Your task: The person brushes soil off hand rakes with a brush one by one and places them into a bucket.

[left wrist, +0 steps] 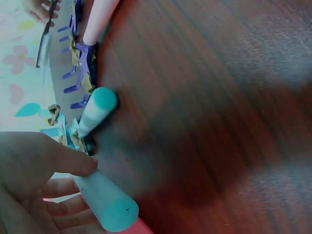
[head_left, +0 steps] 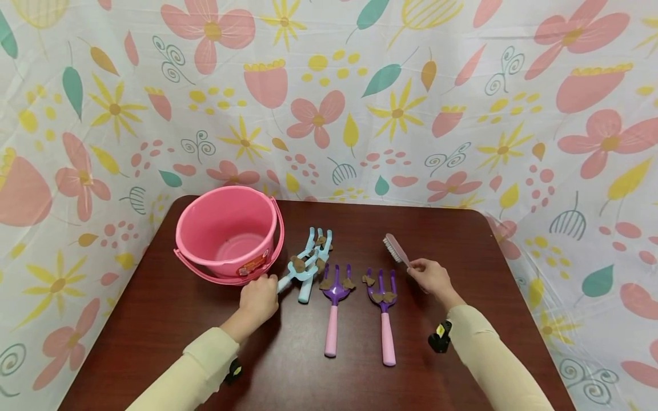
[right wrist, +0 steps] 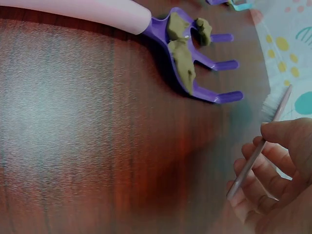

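Observation:
My left hand (head_left: 260,298) grips the handle of a light blue toy garden fork (head_left: 284,281), whose tines carry brown clay-like lumps. That fork overlaps a second light blue fork (head_left: 305,290) lying on the table. In the left wrist view, thumb and fingers wrap the pale blue handle (left wrist: 105,200). On the right, my right hand (head_left: 430,277) pinches a pink brush (head_left: 400,249) by its handle, white bristles facing left. Two purple forks with pink handles, one left (head_left: 332,331) and one right (head_left: 387,337), lie between the hands, brown lumps (right wrist: 183,61) stuck on their tines.
A pink bucket (head_left: 187,228) with its handle down stands at the back left, close to the left hand. The dark wooden table (head_left: 360,385) ends at a flower-patterned cloth (head_left: 329,148) behind it.

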`<state>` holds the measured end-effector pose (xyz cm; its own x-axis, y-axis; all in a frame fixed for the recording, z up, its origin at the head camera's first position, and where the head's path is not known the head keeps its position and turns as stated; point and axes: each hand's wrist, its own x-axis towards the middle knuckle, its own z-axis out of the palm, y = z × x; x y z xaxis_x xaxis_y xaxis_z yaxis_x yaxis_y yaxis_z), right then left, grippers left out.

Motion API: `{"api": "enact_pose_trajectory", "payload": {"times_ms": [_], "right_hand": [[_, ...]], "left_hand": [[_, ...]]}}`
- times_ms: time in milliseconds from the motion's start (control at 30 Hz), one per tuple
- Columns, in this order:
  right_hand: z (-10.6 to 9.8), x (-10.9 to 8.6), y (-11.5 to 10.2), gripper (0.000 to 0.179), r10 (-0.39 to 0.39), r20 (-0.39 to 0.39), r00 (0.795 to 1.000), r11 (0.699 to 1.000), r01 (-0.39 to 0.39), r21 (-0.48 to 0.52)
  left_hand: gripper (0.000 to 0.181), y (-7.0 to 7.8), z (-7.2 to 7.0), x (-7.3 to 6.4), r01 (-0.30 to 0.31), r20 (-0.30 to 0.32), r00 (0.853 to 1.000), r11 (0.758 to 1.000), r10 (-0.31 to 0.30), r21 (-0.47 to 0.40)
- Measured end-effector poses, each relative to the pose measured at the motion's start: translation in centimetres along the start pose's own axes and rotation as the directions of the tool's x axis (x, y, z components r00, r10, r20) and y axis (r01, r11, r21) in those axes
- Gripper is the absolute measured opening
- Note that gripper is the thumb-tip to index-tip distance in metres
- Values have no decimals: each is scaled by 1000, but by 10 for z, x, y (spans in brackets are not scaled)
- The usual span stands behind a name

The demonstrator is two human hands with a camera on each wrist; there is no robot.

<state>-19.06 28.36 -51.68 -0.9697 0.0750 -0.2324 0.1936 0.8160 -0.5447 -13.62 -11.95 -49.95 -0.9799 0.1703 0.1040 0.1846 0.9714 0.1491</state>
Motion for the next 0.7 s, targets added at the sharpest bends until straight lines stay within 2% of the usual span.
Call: {"api": "enact_pose_trajectory", "payload": {"times_ms": [167, 433, 700], "right_hand": [[-5, 1, -11, 35, -53, -54, 997, 998, 51, -37], [-9, 1, -29, 31, -158, -113, 981, 985, 149, -81], [-6, -1, -50, 27, -225, -161, 961, 974, 217, -68]], "left_hand": [[17, 9, -7, 9, -47, -14, 999, 998, 47, 33], [17, 27, -19, 25, -117, 6, 993, 988, 117, 99], [14, 37, -19, 41, -145, 34, 989, 982, 142, 122]]}}
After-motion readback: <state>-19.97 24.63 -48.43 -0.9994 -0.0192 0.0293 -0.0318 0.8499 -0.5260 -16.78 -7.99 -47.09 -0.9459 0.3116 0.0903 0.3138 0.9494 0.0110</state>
